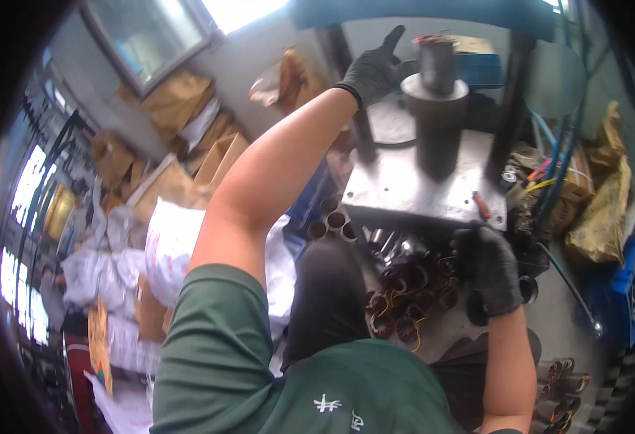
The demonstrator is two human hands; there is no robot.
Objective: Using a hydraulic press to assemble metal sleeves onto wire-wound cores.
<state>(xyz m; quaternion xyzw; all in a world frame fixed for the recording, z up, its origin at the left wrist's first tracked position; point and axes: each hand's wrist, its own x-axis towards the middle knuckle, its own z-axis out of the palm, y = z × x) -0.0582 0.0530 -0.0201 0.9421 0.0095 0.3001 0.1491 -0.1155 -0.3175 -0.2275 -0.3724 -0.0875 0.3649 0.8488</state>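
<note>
Left hand (375, 69): gloved in black, raised and spread open, fingers extended, laid against the left side of the dark steel cylinder (436, 108); nothing is gripped.
Right hand (492, 266): gloved in black, held low at the front edge of the steel plate (404, 189); whether anything is clasped cannot be told.
Cylinder: stood upright on the plate, just right of the left hand, well above the right hand.
Coils (408, 296): copper-wound pieces are heaped below the plate, just left of the right hand.
Tubes (332, 220): short metal tubes are set at the plate's left corner.
</note>
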